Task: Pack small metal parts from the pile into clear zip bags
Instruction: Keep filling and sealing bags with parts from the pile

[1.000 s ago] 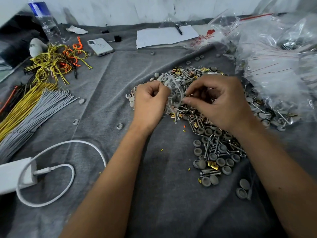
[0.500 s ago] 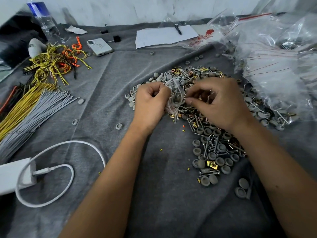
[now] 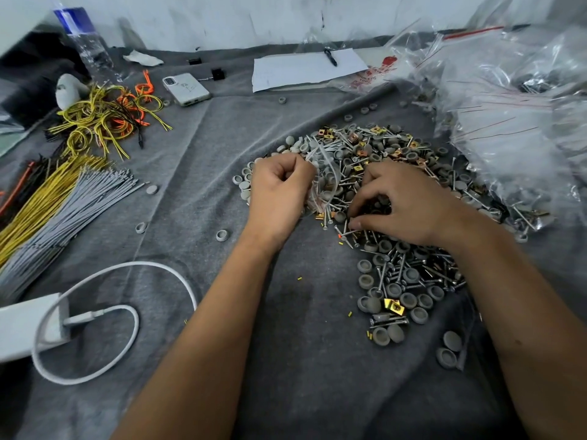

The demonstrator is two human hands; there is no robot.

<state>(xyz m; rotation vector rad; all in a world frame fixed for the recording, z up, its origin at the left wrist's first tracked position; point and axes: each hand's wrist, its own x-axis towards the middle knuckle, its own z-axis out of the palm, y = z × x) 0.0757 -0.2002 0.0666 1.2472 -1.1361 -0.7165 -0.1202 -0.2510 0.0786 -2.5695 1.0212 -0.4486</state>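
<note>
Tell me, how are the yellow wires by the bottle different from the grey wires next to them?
The yellow wires are bent into loops and tangled with orange and black ones, while the grey wires lie straight, side by side in a neat bundle. The yellow wires sit farther back, near the water bottle, and the grey wires lie nearer the white charger cable. Both rest untouched on the grey cloth.

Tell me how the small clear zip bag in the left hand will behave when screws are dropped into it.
The clear zip bag looks thin and crumpled in the left hand, so it is probably floppy and its mouth may close by itself. The pointed screws could perhaps prick the film.
</note>
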